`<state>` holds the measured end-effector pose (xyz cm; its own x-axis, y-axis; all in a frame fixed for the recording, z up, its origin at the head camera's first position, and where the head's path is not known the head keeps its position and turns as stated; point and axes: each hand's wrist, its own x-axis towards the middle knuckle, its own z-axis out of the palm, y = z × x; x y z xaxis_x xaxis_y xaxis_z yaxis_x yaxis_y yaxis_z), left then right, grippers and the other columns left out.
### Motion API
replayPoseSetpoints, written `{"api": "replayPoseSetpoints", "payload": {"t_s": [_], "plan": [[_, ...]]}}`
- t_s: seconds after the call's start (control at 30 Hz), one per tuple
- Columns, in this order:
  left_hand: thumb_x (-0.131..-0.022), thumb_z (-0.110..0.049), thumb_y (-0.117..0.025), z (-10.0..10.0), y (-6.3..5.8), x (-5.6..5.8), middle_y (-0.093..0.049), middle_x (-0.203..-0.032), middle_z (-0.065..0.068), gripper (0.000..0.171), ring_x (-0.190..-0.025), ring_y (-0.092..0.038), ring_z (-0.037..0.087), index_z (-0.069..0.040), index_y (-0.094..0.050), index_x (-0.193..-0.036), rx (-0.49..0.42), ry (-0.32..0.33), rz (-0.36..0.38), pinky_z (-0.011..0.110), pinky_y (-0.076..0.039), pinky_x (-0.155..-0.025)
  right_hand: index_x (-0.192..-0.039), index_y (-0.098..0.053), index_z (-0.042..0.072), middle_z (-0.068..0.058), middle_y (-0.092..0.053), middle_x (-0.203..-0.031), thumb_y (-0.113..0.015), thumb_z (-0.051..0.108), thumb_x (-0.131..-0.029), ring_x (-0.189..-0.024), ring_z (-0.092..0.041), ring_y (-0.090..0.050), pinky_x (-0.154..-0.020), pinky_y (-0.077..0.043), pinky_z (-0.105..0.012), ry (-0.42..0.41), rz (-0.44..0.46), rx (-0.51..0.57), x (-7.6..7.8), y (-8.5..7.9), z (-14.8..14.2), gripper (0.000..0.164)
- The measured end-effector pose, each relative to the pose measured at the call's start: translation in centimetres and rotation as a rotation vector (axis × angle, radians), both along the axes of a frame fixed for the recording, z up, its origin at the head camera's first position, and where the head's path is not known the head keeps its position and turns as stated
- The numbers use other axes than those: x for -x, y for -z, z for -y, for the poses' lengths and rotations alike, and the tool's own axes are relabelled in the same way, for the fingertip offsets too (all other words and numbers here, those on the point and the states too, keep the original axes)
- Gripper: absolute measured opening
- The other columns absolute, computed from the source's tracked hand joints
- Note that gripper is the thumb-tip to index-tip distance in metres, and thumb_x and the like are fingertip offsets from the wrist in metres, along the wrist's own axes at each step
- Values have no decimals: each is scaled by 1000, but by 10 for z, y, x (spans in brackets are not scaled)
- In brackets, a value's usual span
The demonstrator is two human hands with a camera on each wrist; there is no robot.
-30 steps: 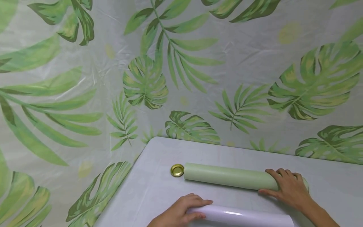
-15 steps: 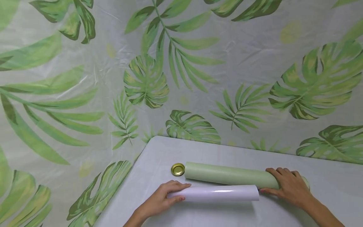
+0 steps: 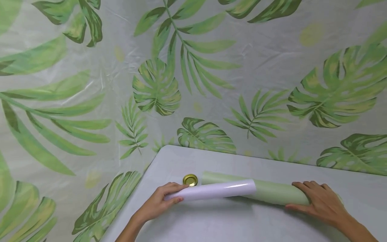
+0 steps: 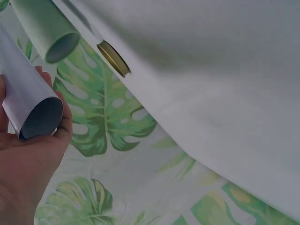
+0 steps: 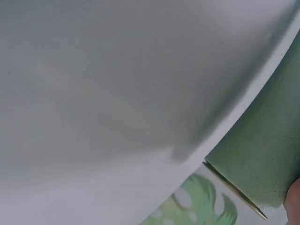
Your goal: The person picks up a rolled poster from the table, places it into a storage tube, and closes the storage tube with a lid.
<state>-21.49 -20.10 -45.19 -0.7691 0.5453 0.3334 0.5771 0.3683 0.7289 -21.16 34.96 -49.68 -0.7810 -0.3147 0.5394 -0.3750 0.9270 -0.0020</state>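
Note:
A glossy lilac roll [image 3: 214, 190] is gripped at its left end by my left hand [image 3: 160, 200], thumb on the near side and fingers over the far side. In the left wrist view the lilac roll [image 4: 23, 84] shows a hollow end above the palm of my left hand [image 4: 28, 164]. It slants across the front of a pale green roll [image 3: 281, 191], overlapping it. My right hand [image 3: 320, 203] holds the green roll near its right end, fingers over the top and thumb in front. The green roll [image 4: 42, 28] is hollow too.
A round gold lid [image 3: 190, 179] lies by the green roll's left end, close to my left fingertips. The white table [image 3: 181, 158] has a rounded far-left corner. Leaf-patterned sheeting [image 3: 205, 77] rises behind it and along the left side.
My left hand has carried the lilac roll left and away from me, so it now overlaps the green roll. My right hand and the green roll have shifted slightly right.

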Motion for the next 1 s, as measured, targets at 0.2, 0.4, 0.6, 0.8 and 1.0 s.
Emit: {"api": "replayPoseSetpoints", "payload": {"t_s": [0.2,0.4,0.6,0.8,1.0], "plan": [[-98,-21,-71,13,-1,8,-74,-125,4,41,-104,-61,7,-18,-67,-139,12,-31,-8,25,-52,-87,-115,-73,14,-9,-75,-98,-89,71,-52,-87,-34,-69,-68,-46,-51,41,-2,18,-8,-9,-16,86],[-99,-22,-71,29,-2,13,-72,-127,5,43,-104,-61,6,-15,-66,-141,-2,-42,40,24,-51,-88,-116,-72,12,-15,-74,-103,-90,69,-54,-91,-39,-67,-72,-44,-57,110,46,33,-15,-19,-32,86],[-99,-21,-71,46,-10,16,-70,-133,6,44,-107,-62,7,-19,-65,-142,-14,-70,53,25,-52,-88,-116,-70,7,-23,-72,-105,-89,69,-55,-93,-43,-65,-74,-43,-61,175,77,16,-20,-25,-48,89],[-98,-20,-71,60,-19,17,-68,-136,8,44,-108,-61,8,-17,-65,-142,-6,-106,51,26,-52,-88,-114,-70,5,-25,-71,-105,-90,69,-53,-92,-46,-65,-73,-42,-61,218,79,20,-25,-26,-60,91],[-98,-20,-72,70,-20,21,-68,-137,9,42,-108,-61,8,-14,-67,-139,14,-152,29,26,-51,-87,-114,-69,6,-24,-71,-103,-89,71,-51,-89,-43,-64,-70,-44,-60,235,67,-1,-28,-29,-65,92]]}}
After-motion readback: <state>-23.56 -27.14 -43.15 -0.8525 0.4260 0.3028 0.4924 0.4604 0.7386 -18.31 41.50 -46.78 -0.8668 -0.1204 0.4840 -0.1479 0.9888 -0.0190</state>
